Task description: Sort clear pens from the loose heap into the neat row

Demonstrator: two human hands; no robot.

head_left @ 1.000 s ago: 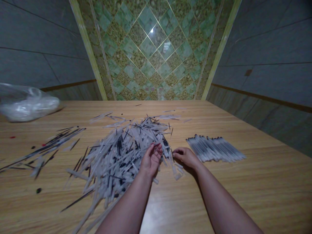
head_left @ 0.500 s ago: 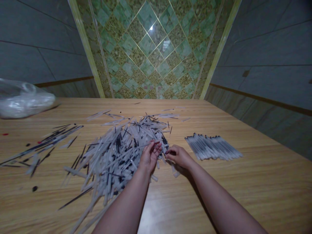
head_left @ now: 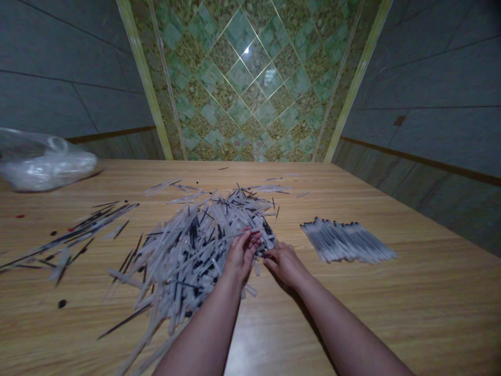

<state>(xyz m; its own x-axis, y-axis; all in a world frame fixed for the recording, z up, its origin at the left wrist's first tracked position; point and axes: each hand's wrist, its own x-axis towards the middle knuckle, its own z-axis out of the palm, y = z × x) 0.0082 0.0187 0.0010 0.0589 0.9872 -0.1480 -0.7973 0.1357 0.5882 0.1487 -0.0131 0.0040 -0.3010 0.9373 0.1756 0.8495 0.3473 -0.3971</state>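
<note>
My left hand is turned partly palm-up at the right edge of a heap of loose pen parts, its fingers curled and a pale pen barrel pinched at the fingertips. Beside it, my right hand is closed with thumb and fingertips together, low at the heap's edge; whatever is between them is too small to make out. The heap mixes translucent barrels, thin dark refills and small black pieces. To the right, a row of pens with dark ends lies side by side.
A clear plastic bag rests at the table's far left. Dark refills and a black cap are scattered on the left. More loose barrels lie behind the heap on the wooden table. A tiled wall stands beyond.
My right hand has shifted slightly left and lower, its fingertips nearer the heap's edge. My left hand still keeps the barrel. The whole view has moved slightly.
</note>
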